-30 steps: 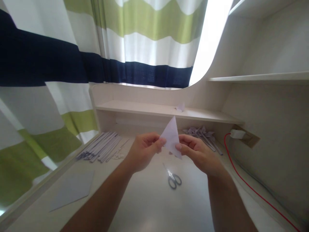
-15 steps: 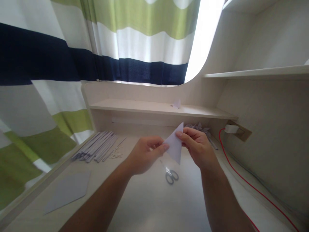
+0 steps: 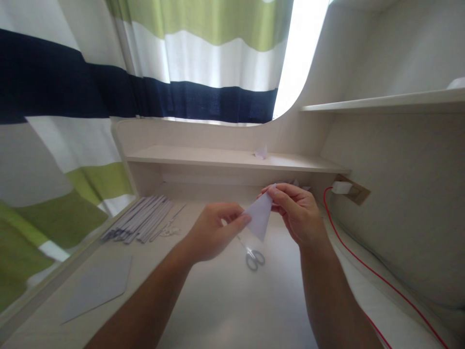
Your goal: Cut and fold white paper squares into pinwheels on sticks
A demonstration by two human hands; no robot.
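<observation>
Off-white desk [image 3: 225, 310], pale rolled-paper sticks [image 3: 140, 220] laid near its back-left corner, flat white paper sheet [image 3: 98, 288] by its left edge, our left hand [image 3: 214, 230] and right hand [image 3: 300, 213], both pinching one white paper triangle [image 3: 259, 217] above the desk's middle

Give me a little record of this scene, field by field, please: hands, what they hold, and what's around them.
Left hand: thumb and fingers pinch the near-left side of the paper; left hand
Right hand: right hand pinches the same piece near its top corner
Paper: pale, triangular in outline, held above the table
Below the hands: scissors with grey handles, on the table
Table's left side: row of thin pale sticks; flat sheet nearer the person
Shelf: small pale piece, details unclear
Background: striped curtain
</observation>
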